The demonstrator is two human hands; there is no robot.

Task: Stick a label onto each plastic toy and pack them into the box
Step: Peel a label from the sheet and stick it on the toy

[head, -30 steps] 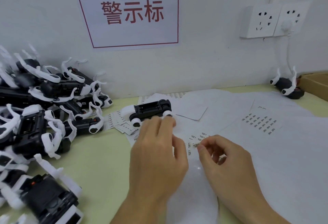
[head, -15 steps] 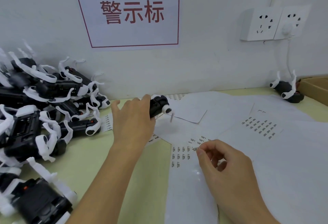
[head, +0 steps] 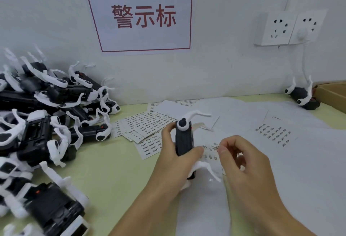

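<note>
Bright even light, soft shadows, wide-angle edge bending, slight blur throughout.

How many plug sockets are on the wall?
2. They sit side by side high on the wall at the right: the left socket has nothing plugged in, and the right socket has a white plug in it. None looks hidden.

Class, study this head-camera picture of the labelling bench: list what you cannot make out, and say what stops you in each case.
- Cardboard box: cut off by the right edge of the head view; its contents are unseen.
- Label pinched by the right hand: print too small and blurred to read.
- Held toy: its lower body is hidden behind the left hand.
- Toy pile: runs off the left edge, so no count is possible.
</note>
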